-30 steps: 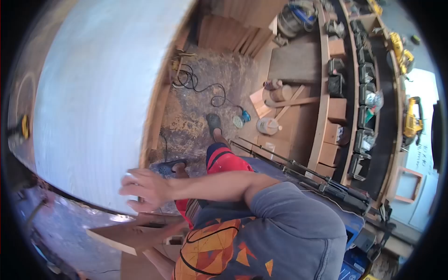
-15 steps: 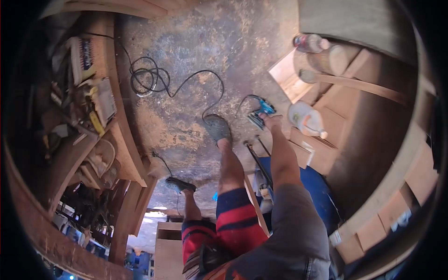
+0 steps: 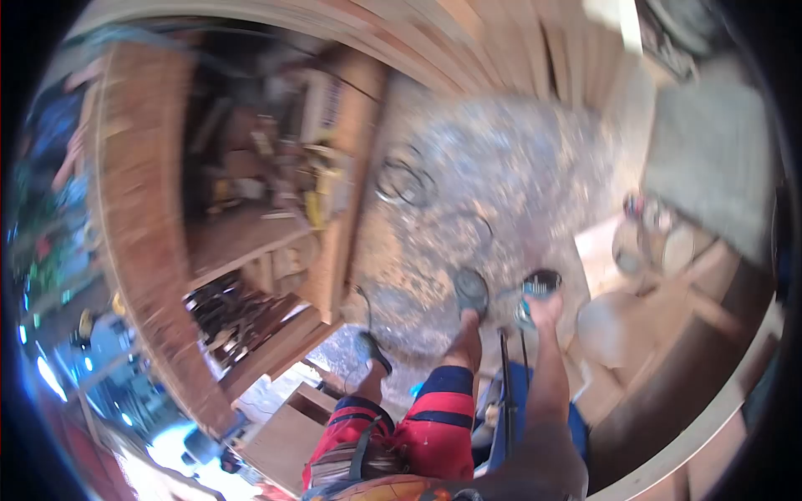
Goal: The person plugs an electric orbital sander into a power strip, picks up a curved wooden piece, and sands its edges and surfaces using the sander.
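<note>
My right hand [image 3: 545, 311] is wrapped round a teal power sander [image 3: 535, 289] above the floor. The sander's dark round end faces away from me, and the frame is blurred there. Beside it on the left is my grey clog [image 3: 471, 289]. The black cord [image 3: 406, 182] lies loosely coiled on the stained floor [image 3: 510, 167], farther up. My left hand is out of view.
A wooden workbench [image 3: 142, 209] with cluttered shelves [image 3: 242, 234] stands at left. At right are a whitish container [image 3: 614, 327], blurred, and wood pieces [image 3: 710, 271]. Boards [image 3: 501, 50] line the top. Beyond the bench, a blurred person in blue [image 3: 54, 125] is partly visible.
The view has swung from the white panel to the floor and bench. My right hand left the panel edge, reached down to the sander and now holds it raised, its dark end turned outward.
</note>
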Demonstrator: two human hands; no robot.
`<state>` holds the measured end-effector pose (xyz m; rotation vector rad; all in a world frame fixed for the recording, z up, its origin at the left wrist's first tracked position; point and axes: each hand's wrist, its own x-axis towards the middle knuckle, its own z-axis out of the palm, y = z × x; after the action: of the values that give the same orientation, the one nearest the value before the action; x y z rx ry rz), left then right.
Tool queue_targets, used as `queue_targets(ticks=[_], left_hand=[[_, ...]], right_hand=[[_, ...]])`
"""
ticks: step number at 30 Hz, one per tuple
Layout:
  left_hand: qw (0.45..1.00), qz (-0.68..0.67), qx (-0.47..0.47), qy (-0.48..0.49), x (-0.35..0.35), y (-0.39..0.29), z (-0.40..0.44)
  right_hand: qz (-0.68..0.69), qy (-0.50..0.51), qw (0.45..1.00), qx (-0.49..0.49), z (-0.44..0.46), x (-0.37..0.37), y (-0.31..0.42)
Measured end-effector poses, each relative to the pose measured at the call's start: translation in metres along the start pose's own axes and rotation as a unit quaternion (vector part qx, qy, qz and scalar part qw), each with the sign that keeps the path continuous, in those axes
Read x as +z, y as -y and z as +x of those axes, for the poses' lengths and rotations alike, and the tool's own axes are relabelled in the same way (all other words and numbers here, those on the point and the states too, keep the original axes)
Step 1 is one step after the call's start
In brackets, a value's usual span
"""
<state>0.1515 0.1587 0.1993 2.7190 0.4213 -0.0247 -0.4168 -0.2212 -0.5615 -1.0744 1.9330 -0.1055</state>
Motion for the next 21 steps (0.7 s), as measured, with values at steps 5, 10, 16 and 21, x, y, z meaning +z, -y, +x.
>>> queue_targets(ticks=[5,10,16,21], left_hand=[[0.979,-0.119,0.139,-0.091,-0.135,0.03,0.061],[0.948,0.072,0.29,-0.112,-0.045,-0.124,0.014],[0.943,0.09,0.303,0.104,0.051,-0.209,0.049],[0.913,0.114,0.331,0.209,0.119,-0.25,0.087]], right_hand=[[0.006,-0.016,0.971,-0.237,-0.118,-0.137,0.245],[0.178,-0.013,0.81,-0.558,-0.212,-0.24,0.431],[0.16,-0.018,0.667,-0.728,-0.354,-0.299,0.591],[0.098,-0.006,0.693,-0.714,-0.415,-0.285,0.626]])
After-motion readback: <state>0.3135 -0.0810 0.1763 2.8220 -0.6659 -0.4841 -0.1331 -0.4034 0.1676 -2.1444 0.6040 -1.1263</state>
